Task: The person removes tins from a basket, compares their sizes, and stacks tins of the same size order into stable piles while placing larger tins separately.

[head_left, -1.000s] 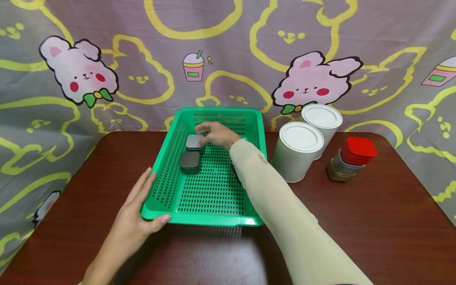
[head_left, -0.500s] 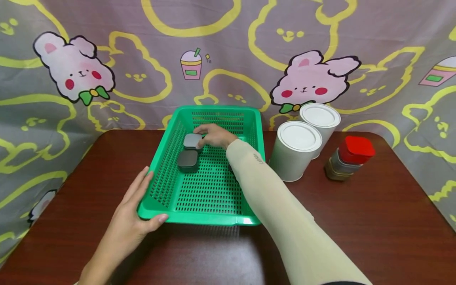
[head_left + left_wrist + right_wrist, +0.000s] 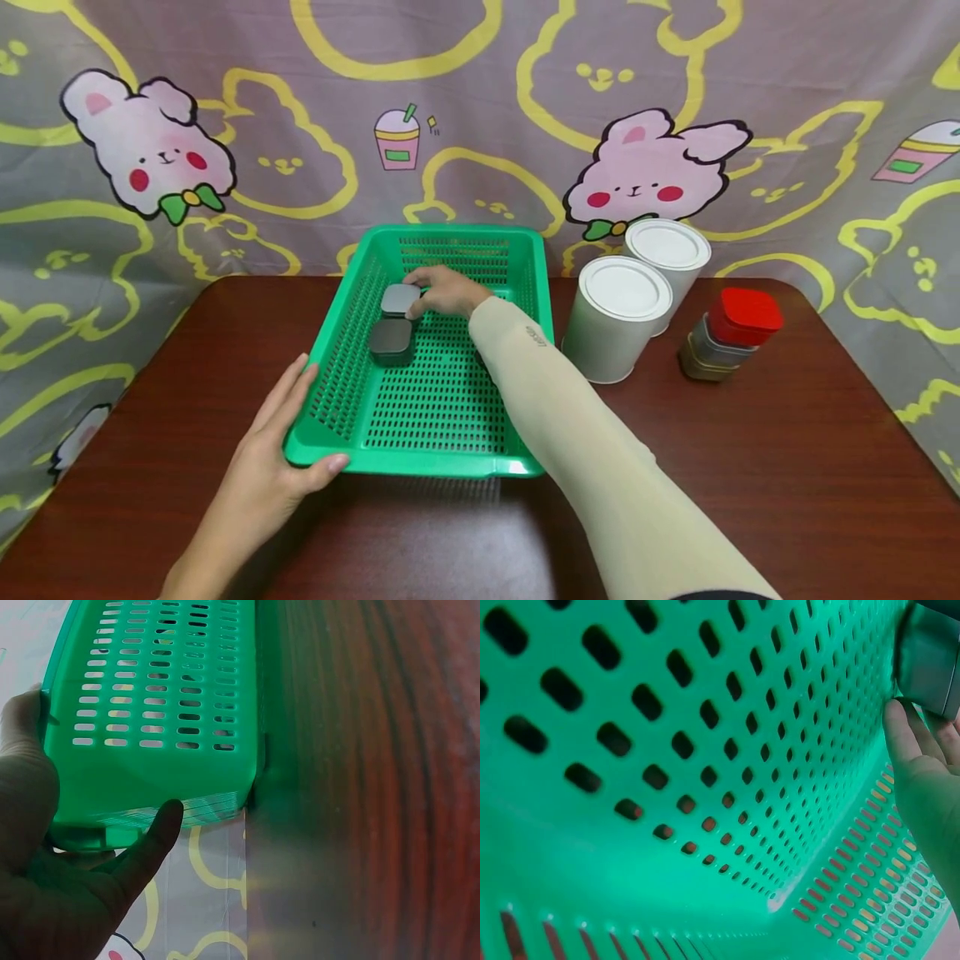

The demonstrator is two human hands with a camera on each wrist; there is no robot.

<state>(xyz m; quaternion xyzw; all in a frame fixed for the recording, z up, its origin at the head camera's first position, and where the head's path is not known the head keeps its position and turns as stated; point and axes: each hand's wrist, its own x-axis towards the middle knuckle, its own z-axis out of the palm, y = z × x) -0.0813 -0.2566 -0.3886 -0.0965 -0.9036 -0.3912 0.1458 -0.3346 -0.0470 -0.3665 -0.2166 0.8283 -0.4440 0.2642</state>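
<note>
A green plastic basket (image 3: 442,463) with slotted walls stands on the table. Inside it, by the left wall, are two small square tins: a light grey one (image 3: 400,297) and, nearer me, a dark grey one (image 3: 391,337). My right hand (image 3: 448,292) reaches in and pinches the light grey tin between thumb and fingers. The right wrist view has my fingertips at the side of a tin (image 3: 928,664). At the basket's near left corner, my left hand (image 3: 270,462) grips it, thumb over the front rim and fingers along the left side.
Two white lidded cans (image 3: 617,329) stand right of the basket, one behind the other. Farther right is a stack of small square tins with a red one (image 3: 745,315) on top. A patterned curtain (image 3: 465,100) hangs behind the brown table (image 3: 780,475).
My right hand has come down from above the light grey tin, and its fingers have closed on the tin's sides. My left hand keeps its hold on the basket corner.
</note>
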